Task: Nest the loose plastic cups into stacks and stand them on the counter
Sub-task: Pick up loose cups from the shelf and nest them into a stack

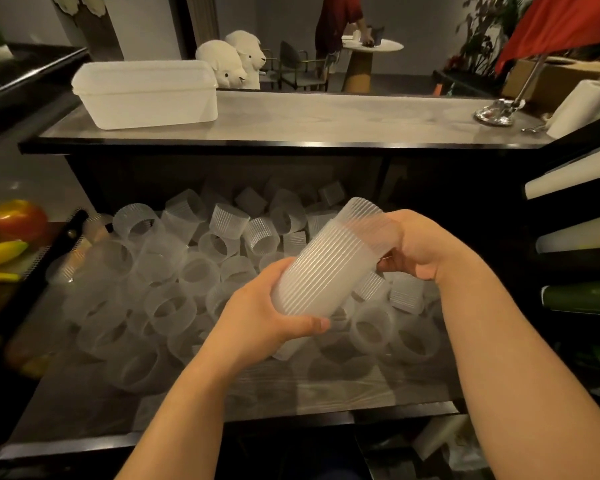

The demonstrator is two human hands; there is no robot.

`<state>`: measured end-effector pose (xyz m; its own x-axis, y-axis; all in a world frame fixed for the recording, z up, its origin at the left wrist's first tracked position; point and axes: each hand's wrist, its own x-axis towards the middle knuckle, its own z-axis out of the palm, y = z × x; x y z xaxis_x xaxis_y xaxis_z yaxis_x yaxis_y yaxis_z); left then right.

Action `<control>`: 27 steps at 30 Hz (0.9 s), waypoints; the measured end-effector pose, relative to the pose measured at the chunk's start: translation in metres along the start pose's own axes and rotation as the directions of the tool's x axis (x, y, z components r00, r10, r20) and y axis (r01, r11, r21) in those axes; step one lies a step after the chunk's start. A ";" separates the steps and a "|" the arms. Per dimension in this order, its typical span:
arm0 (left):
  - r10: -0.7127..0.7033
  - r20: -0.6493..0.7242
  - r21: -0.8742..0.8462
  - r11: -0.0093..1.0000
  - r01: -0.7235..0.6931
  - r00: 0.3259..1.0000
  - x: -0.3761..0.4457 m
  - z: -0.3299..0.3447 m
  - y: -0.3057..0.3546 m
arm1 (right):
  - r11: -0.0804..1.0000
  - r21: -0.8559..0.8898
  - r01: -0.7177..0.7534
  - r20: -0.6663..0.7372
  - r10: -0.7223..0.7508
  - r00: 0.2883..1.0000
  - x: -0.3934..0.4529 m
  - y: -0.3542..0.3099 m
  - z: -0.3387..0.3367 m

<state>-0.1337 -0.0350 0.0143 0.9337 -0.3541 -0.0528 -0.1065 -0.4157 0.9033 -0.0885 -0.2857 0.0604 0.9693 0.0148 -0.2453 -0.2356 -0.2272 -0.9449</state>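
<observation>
A tilted stack of frosted ribbed plastic cups (329, 261) is held over the lower shelf. My left hand (271, 317) grips its lower end, thumb across the front. My right hand (409, 244) grips the upper end, fingers curled round the top cup. Several loose frosted cups (174, 268) lie scattered on their sides across the lower shelf (84, 403), under and around the stack. The upper counter (326, 116) runs across the view behind them.
A white lidded plastic tub (146, 93) sits at the counter's left end. A metal stand base (497, 114) and a paper towel roll (582, 105) are at its right end. Fruit (11, 237) lies at the left. Rolled sheets (575, 237) poke in from the right.
</observation>
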 end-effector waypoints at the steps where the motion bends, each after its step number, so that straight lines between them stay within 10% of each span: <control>1: 0.006 -0.002 0.007 1.000 -0.006 1.000 0.000 0.001 0.001 | 0.998 -0.067 0.010 0.016 -0.009 1.000 -0.001 -0.003 0.001; 9: 0.025 -0.022 0.035 0.999 -0.024 0.999 -0.001 0.008 0.004 | 0.958 -0.287 0.031 0.074 -0.010 0.997 -0.008 -0.003 0.016; 14: -0.010 -0.107 0.028 1.000 0.013 0.994 -0.001 -0.002 -0.004 | 0.975 -0.194 -0.109 -0.306 0.046 0.951 0.003 0.040 0.020; 18: -0.033 -0.147 0.001 0.999 0.033 0.989 -0.002 -0.013 -0.012 | 0.610 -0.718 -0.335 -0.396 0.037 0.917 0.005 0.092 0.018; 27: -0.010 -0.115 0.006 1.000 0.011 0.993 -0.009 -0.014 -0.008 | 0.343 -0.860 -0.378 -0.402 0.002 0.916 0.004 0.114 0.020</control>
<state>-0.1367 -0.0173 0.0136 0.9678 -0.2512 -0.0130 -0.0982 -0.4250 0.8999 -0.1131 -0.2917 -0.0529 0.9151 -0.3782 -0.1394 -0.3874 -0.9208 -0.0448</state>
